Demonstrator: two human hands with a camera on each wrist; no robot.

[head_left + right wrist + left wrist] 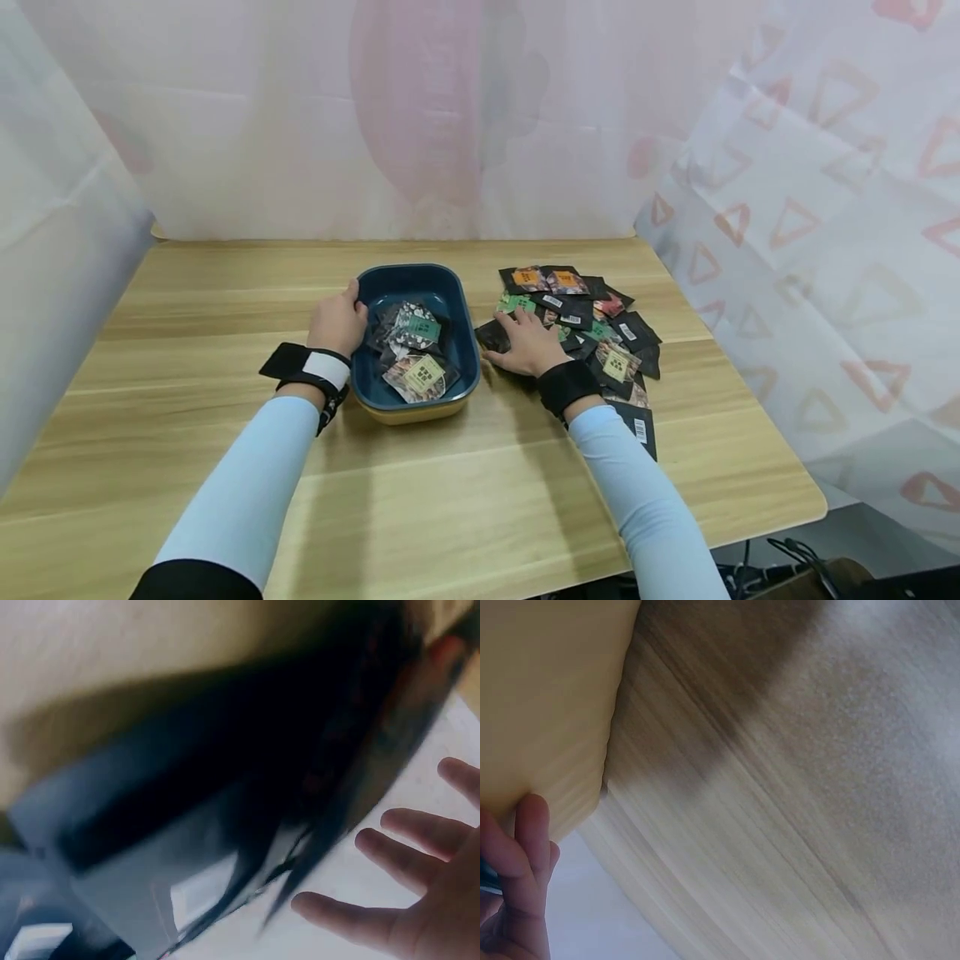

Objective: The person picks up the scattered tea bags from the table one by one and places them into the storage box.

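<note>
Both hands down: left on tray, right on packets.
My left hand (337,323) grips the near-left rim of the blue tray (456,310), thumb over the edge; several packets lie inside. My right hand (527,343), fingers spread flat, rests on the loose pile of dark packets (600,329) just right of the tray on the wooden worktop (450,500).

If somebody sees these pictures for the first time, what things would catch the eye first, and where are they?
First, the blue tray in the middle of the wooden table, with a few packets inside; the left hand grips its left rim. Just right of it lies a spread heap of dark sachets with orange, green and red labels, and the right hand rests flat on the heap's near left edge with fingers spread.
</note>
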